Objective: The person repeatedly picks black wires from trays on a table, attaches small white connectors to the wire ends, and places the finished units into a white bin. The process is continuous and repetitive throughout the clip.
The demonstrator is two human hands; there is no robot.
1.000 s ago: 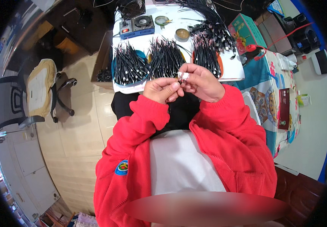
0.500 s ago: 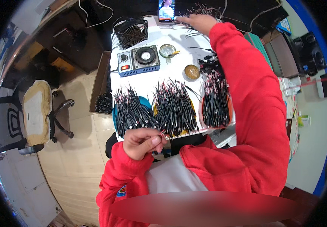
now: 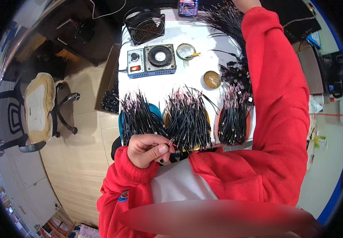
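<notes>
Close to my body, my left hand (image 3: 148,150) is closed in a pinch on a thin black cable (image 3: 170,142) with bared red wire ends; most of it is hidden by the fingers. My right arm stretches far forward, and my right hand (image 3: 247,4) is cut off by the upper edge, so its fingers do not show. It is beside a heap of black cables (image 3: 223,20) at the back right. Along the near table edge lie bundles of black cables in a blue tray (image 3: 120,123), a yellow tray (image 3: 208,119) and an orange tray (image 3: 249,126).
On the white table (image 3: 195,31) stand a solder pot (image 3: 151,61) with a lit red switch, a fan (image 3: 145,29), a glass dish (image 3: 186,51) and a round tin of brown paste (image 3: 212,79). A phone (image 3: 188,8) stands behind. An office chair (image 3: 38,105) is at left.
My right hand has moved from beside the phone to the right, partly out of view. The phone's screen picture has changed. My left hand keeps its pinch; the whole view has shifted slightly.
</notes>
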